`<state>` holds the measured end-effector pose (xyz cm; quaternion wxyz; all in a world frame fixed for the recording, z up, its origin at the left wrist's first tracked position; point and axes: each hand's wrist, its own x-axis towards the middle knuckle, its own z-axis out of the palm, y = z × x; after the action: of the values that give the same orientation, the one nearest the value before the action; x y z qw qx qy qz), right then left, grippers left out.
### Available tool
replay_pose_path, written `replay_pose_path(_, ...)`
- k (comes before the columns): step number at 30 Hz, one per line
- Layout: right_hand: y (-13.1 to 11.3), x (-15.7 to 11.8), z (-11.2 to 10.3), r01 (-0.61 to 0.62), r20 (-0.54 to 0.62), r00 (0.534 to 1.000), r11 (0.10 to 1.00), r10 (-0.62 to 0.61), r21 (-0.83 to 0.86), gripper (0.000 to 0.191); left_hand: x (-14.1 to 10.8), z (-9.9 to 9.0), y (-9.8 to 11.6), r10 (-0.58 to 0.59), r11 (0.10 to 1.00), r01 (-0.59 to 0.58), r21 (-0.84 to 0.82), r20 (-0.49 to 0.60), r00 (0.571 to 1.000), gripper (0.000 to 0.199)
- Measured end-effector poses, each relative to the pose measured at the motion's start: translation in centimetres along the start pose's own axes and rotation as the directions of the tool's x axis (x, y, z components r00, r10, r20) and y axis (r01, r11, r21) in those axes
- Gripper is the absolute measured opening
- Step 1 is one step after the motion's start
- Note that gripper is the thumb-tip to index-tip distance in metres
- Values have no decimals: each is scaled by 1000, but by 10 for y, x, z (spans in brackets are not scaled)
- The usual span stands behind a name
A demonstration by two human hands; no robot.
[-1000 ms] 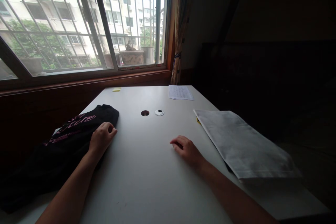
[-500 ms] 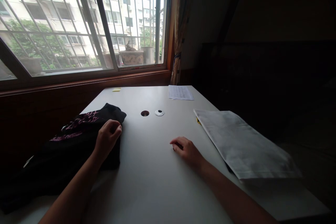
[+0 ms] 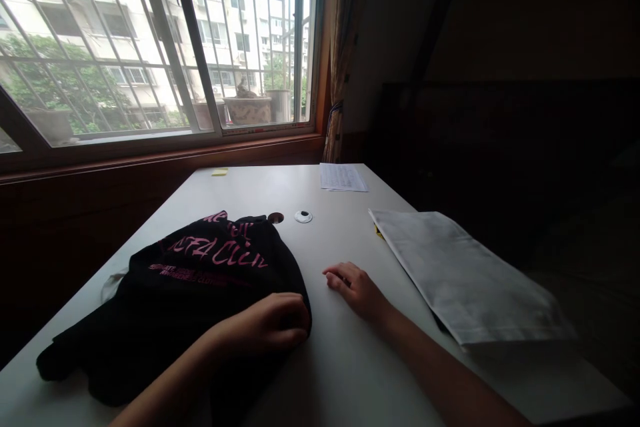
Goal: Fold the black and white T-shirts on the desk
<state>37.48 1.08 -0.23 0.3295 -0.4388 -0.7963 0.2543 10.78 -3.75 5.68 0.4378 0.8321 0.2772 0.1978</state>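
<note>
A black garment with pink lettering [image 3: 200, 300], perhaps a T-shirt, lies rumpled on the left half of the white table [image 3: 340, 360]. My left hand [image 3: 283, 321] is closed on its right edge, fingers curled into the dark cloth. Its far corner reaches the round hole in the tabletop. My right hand [image 3: 356, 288] rests on the table to the right of the garment, apart from it. The fingers there are loosely bent with a gap from the thumb, and nothing shows between them.
A folded white cloth [image 3: 465, 277] lies along the table's right edge, with something yellow peeking from under it. Farther back are a round white cap [image 3: 303, 216], a hole [image 3: 275, 217], printed papers [image 3: 343, 177] and yellow sticky notes [image 3: 220, 172]. A barred window stands behind.
My left hand has moved right and nearer to me, drawing the black garment across the table, so more of its pink lettering shows. My right hand has stayed nearly still.
</note>
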Motion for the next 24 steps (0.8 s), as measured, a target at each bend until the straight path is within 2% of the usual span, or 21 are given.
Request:
replay_pose_path(5, -8, 0, 5, 69, 135, 988, 997, -71, 22, 41, 7, 31, 1, 120, 993, -118, -21, 168, 978, 8)
replay_pose_path(10, -20, -2, 23, 90, 205, 975, 996, -87, -3, 80, 11, 52, -1, 248, 957, -275, 93, 234, 940, 14)
replay_pose_path(12, -24, -3, 31, 141, 220, 966, 990, -136, -10, 79, 12, 56, 1, 277, 926, -329, 185, 258, 926, 21)
replay_pose_path(15, -27, -3, 36, 190, 212, 959, 982, -187, 7, 62, 9, 54, 5, 280, 887, -355, 294, 267, 922, 24)
replay_pose_path(17, -26, -3, 33, 159, 148, 976, 987, -161, 27, 53, 5, 48, 8, 260, 891, -325, 318, 231, 938, 17)
replay_pose_path(19, -23, -1, 26, 104, 36, 994, 994, -106, 43, 46, 1, 38, 10, 227, 915, -262, 306, 144, 963, 5)
replay_pose_path(22, -19, 0, 15, 58, -162, 985, 997, -49, 48, 36, -5, 15, 10, 195, 948, -170, 271, -67, 979, 15)
replay_pose_path(24, -17, 0, 9, 55, -283, 958, 997, -40, 48, 30, -10, -6, 7, 194, 950, -118, 288, -251, 948, 18)
